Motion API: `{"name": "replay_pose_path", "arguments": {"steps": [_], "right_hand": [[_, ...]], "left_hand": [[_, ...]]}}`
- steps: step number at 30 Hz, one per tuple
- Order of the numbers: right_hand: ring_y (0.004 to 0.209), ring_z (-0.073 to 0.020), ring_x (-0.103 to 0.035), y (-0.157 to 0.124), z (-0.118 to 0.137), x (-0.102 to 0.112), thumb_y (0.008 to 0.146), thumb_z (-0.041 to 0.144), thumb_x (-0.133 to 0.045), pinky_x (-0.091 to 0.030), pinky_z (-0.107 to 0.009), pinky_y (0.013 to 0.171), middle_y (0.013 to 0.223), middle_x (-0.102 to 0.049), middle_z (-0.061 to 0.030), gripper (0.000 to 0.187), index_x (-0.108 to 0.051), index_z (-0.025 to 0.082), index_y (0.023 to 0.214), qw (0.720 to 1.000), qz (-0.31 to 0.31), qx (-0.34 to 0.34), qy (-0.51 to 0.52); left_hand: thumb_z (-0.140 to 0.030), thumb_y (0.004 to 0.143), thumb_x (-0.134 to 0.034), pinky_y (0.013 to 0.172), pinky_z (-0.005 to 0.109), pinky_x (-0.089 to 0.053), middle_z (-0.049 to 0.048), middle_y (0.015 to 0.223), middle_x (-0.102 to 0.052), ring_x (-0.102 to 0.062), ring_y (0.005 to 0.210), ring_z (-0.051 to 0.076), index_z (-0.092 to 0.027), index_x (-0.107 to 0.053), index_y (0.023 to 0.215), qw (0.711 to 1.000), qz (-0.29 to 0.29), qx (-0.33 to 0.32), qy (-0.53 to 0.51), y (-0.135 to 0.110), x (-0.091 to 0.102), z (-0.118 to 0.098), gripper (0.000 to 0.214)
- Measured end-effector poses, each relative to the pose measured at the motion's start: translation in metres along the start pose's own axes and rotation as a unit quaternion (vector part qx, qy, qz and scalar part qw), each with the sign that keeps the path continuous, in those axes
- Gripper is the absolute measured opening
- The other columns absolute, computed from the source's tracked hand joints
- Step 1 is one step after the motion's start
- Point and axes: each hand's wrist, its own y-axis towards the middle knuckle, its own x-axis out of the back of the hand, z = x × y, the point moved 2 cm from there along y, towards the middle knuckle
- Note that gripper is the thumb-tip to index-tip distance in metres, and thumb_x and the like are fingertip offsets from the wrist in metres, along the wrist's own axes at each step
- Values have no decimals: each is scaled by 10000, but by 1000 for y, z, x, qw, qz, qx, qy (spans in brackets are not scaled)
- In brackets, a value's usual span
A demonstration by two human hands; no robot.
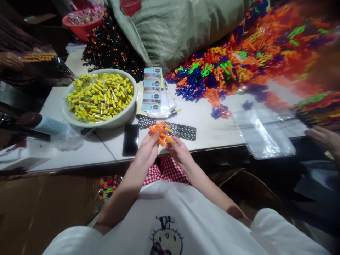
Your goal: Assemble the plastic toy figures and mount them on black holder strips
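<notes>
1. Farthest back I see a large pale sack (180, 32), with a red tub (82, 33) to its left and a dark pile (111, 46) with red and yellow tips between them.
2. Over to the right I have a wide, loose heap (215, 69) of orange, blue and green pieces spread on the white table (212, 138).
3. To the left I see a pale bowl (114, 122) full of yellow wrapped sticks (101, 97); a dark phone (130, 140) lies flat just beside the left forearm.
4. Straight ahead, a strip of blue labels (152, 88) rests on clear bags (166, 102), and a black perforated strip (183, 131) lies right behind the fingers.
5. At far right, a clear plastic sheet (262, 134) hangs over the table edge, near another person's hand (324, 138).
6. The orange bundle (158, 131) is up at the near table edge, between my wearer's two hands, yellow bits showing in it.
7. The left hand (149, 144) pinches it, thumb on top.
8. The right hand (179, 150) is nearly closed, fingertips pinching its lower right end; fingers hide part of it from me.
</notes>
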Motion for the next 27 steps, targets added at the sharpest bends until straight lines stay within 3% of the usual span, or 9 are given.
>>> {"name": "replay_pose_path", "arguments": {"steps": [7, 16, 22, 27], "right_hand": [[726, -101, -557, 1, -5, -6, 592, 419, -770, -425, -233, 683, 838, -657, 27, 302, -666, 236, 809, 1000, 24, 7, 10], [614, -97, -481, 0, -1, -8, 576, 464, -764, -386, -240, 609, 679, -600, 21, 325, -673, 206, 751, 999, 37, 7, -24], [551, -91, -423, -6, 3, -8, 604, 458, -742, -344, -239, 575, 565, -527, 47, 290, -644, 200, 693, 990, -31, 100, -94], [603, -114, -454, -22, 4, -15, 692, 419, -678, -364, -256, 606, 612, -522, 33, 243, -593, 198, 640, 956, -92, 201, -193]], "left_hand": [[-219, 772, -635, 969, 287, -394, 44, 867, -669, -612, 942, 154, -128, -639, 883, 1000, -4, 9, -5, -1, 1, 7, 143], [-294, 732, -667, 951, 312, -416, 74, 873, -690, -619, 948, 199, -130, -670, 815, 999, -14, 29, 39, 0, 2, 6, 184], [-391, 736, -662, 908, 317, -443, 85, 916, -691, -630, 926, 196, -135, -651, 905, 988, -12, -97, 117, -2, 3, 9, 307], [-355, 735, -670, 842, 294, -470, 67, 868, -700, -649, 858, 174, -149, -631, 896, 970, -48, -183, 153, -8, 0, 10, 264]]}}
